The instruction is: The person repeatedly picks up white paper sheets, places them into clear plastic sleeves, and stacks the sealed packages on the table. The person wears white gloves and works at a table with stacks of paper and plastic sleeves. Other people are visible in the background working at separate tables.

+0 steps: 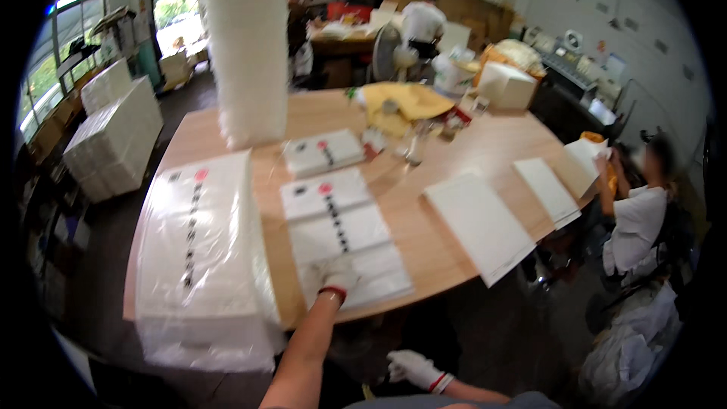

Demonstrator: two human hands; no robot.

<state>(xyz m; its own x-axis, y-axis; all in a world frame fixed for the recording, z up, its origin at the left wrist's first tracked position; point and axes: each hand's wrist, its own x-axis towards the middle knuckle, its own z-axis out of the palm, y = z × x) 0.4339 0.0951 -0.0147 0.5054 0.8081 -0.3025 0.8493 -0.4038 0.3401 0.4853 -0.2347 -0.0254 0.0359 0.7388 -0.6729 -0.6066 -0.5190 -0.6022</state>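
My left hand [335,273], in a white glove with a red cuff, lies on the near part of a white printed sheet or bag [356,246] with fold creases. Its fingers look spread flat, though blurred against the white. Below the table edge, my right hand [414,368], gloved the same way, hangs with its fingers loosely apart and nothing visible in it. Left of the creased sheet lies a stack of printed white sheets in clear plastic [201,242], overhanging the near edge. A smaller folded white bundle [324,153] sits just beyond it.
A tall white stack [246,53] stands at the table's [420,174] far left. White boards [481,223] lie on the right. Yellow material [409,98] and a white box [506,86] are farther back. A person [640,216] sits at the right; another person [422,21] is behind, near a fan [388,53].
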